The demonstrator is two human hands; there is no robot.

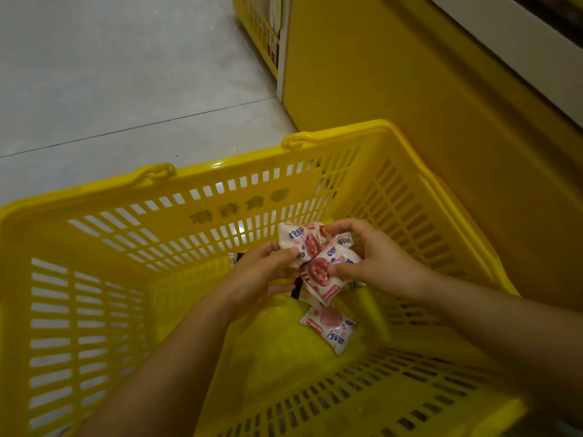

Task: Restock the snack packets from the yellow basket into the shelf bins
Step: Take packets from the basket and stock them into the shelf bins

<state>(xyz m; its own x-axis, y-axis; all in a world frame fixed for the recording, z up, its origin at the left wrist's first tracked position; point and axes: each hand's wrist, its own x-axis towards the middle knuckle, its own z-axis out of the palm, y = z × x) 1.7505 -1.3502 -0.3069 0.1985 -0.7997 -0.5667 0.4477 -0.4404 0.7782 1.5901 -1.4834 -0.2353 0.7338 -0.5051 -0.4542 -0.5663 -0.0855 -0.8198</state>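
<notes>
The basket [220, 197] is set on the floor [110, 74] just beside the yellow shelf base [410, 89], probably so that packets can be gathered low and carried up to the bins; no bins are seen in this view. Both hands are lowered inside the basket, meeting over its far end, where the remaining stock is bunched.

A small cluster of white-and-red packets [310, 247] is held between the two hands, which suggests that several are being collected at once rather than lifted singly. The left hand [262, 275] is curled under and against the cluster from the left, its fingers [284, 253] closed on the nearest packet's edge. The right hand [375, 263] is closed on the cluster from the right: its thumb is pressed on the front packet's red disc, while its fingers [340, 228] are hooked over the top of the bunch.

One loose packet [328, 329] is left lying on the basket floor just below the hands, untouched. A few more edges are glimpsed beneath the hands, but their number cannot be told.
</notes>
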